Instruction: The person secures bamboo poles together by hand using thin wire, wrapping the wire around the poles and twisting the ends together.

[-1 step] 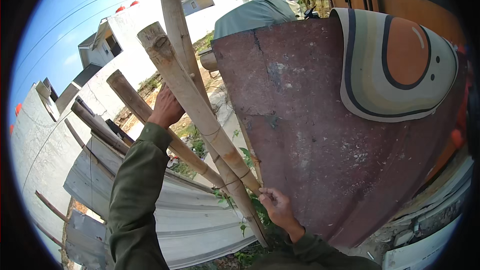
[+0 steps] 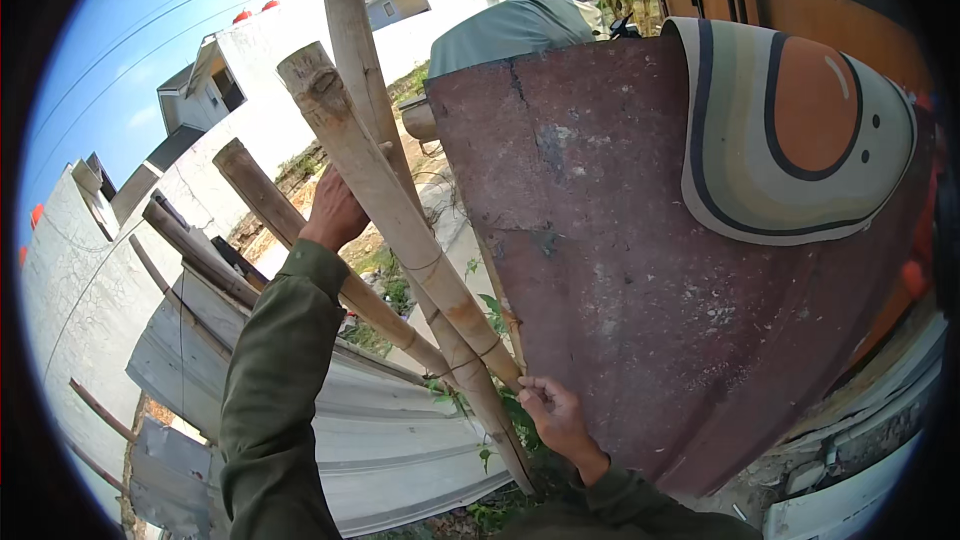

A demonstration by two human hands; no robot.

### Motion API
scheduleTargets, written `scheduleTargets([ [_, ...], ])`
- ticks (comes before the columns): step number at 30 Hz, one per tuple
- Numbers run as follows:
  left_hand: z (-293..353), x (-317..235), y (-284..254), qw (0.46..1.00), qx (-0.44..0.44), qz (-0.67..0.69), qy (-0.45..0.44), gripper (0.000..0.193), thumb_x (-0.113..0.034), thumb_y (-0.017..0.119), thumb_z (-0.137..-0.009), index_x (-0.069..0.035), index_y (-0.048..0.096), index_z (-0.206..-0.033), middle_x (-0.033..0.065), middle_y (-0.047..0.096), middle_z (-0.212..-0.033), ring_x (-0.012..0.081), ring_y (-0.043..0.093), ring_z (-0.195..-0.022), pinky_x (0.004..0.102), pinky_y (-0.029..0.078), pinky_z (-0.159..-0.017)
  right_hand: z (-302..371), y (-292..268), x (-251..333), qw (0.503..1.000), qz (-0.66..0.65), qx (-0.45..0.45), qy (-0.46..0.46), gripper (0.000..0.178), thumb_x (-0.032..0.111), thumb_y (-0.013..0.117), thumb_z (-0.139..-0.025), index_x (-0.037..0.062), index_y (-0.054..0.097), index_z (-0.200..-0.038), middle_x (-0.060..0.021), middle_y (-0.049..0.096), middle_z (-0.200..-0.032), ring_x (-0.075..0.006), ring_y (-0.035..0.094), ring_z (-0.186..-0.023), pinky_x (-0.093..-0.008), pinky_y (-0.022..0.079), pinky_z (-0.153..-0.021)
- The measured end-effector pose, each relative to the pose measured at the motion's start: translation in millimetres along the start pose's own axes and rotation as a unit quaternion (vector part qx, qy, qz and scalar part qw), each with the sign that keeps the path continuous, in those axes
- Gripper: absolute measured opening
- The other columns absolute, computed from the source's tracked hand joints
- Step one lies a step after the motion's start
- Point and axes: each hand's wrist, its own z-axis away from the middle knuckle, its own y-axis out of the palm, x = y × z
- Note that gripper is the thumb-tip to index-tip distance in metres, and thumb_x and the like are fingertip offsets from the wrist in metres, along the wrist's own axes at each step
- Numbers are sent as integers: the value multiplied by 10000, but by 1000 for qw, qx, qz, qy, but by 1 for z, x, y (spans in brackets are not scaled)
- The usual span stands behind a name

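Note:
A thick, pale bamboo pole [image 2: 395, 205] slants from upper left down to the middle, its cut end at the top. My left hand [image 2: 335, 210] grips it from the left near the upper part; most fingers are hidden behind it. At the pole's lower end, my right hand [image 2: 555, 418] is closed, thumb and forefinger pinched at its edge. Behind this pole, a longer upright bamboo pole [image 2: 362, 70] crosses it. A thinner bamboo pole [image 2: 385, 322] leans in from the left and meets them low down, where thin ties circle the poles.
A worn reddish-brown sheet panel [image 2: 610, 310] stands to the right, with a patterned mat [image 2: 735, 170] draped over its top. Corrugated metal sheets [image 2: 400, 460] form a low fence at left, with more bamboo posts [image 2: 200, 250]. Green plants [image 2: 495, 515] grow at the base. Beyond is a grey-green cover [image 2: 515, 30].
My left hand and forearm have shifted very slightly to the right, and the pole's upper end with them. My right hand stays in place.

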Motion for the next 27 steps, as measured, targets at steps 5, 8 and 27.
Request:
scheduleTargets([
  [5,-21,-30,15,988,33,149,13,325,-155,571,-947,-72,576,-1261,54,600,-1233,241,567,-1109,361,481,-953,3,-14,6,1000,11,22,13,244,134,656,-922,-27,660,-1106,-32,681,-873,-64,605,-828,-245,506,-756],
  [8,-24,-15,26,978,-31,184,90,235,-138,557,-957,-79,616,-1176,44,609,-1179,239,576,-1073,368,480,-929,-3,-11,10,999,-2,45,18,254,131,633,-942,-32,640,-1138,4,641,-900,-58,574,-816,-223,472,-731],
  [27,31,-35,-24,813,112,419,-388,309,-160,456,-934,71,563,-1109,232,649,-1019,305,638,-945,383,499,-838,15,-1,6,997,6,48,58,246,120,626,-945,-39,635,-1132,-18,659,-897,-66,595,-815,-226,491,-739],
])
